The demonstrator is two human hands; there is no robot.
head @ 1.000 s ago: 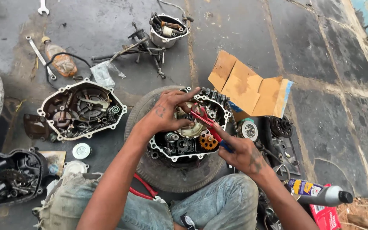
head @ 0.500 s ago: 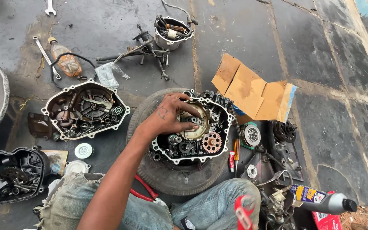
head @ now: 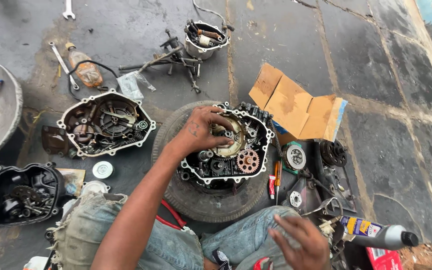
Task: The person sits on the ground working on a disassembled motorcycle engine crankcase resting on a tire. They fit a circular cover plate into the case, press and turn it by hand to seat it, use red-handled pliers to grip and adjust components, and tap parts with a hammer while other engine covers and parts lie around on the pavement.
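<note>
On the old tyre (head: 203, 202), propped steady, the open engine crankcase (head: 228, 145) lies; left hand (head: 201, 131) fingers grip its inner gear, right hand (head: 301, 242) hovers spread, empty, above the knee.

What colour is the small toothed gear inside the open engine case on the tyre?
Rusty reddish-brown gear, seen in the head view.

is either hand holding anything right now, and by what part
The left hand grips a part inside the open engine case; which part cannot be told. The right hand holds nothing, near the knee.
</note>
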